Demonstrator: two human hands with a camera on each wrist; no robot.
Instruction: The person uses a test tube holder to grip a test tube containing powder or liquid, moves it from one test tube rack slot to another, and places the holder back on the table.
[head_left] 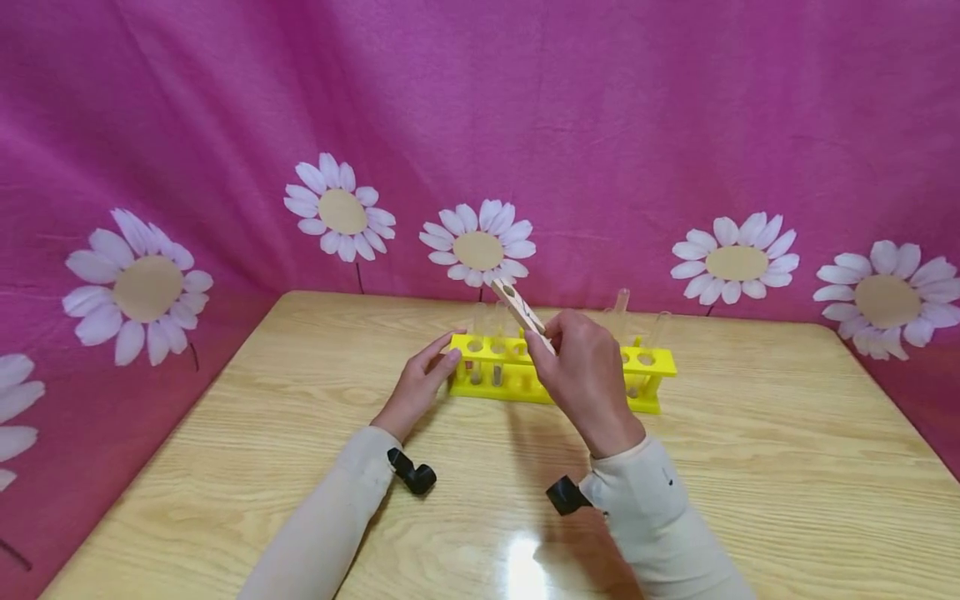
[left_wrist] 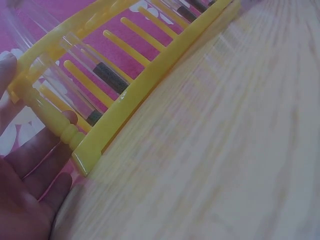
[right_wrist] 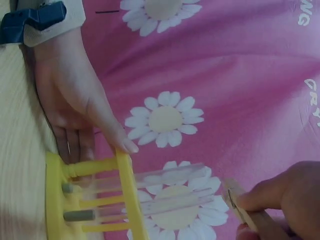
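A yellow test tube rack (head_left: pixel 528 385) stands on the table. My left hand (head_left: pixel 420 385) grips its left end, thumb on the top bar and the other fingers around the end post (left_wrist: pixel 52 114). My right hand (head_left: pixel 588 379) pinches a wooden test tube clamp (head_left: pixel 519 308) above the middle of the rack, its tip pointing up and left. In the right wrist view, the clamp (right_wrist: pixel 236 202) is apart from the glass tubes (right_wrist: pixel 175 172). Two tubes stand in the left holes, with dark grey matter (left_wrist: pixel 111 77) at the bottom. My right hand partly hides the rack's middle holes.
More glass tubes (head_left: pixel 622 312) stand at the rack's right end, one higher than its neighbours. The wooden table (head_left: pixel 330 358) reaches back to a pink cloth (head_left: pixel 600 150) printed with white daisies, which also hangs at both sides.
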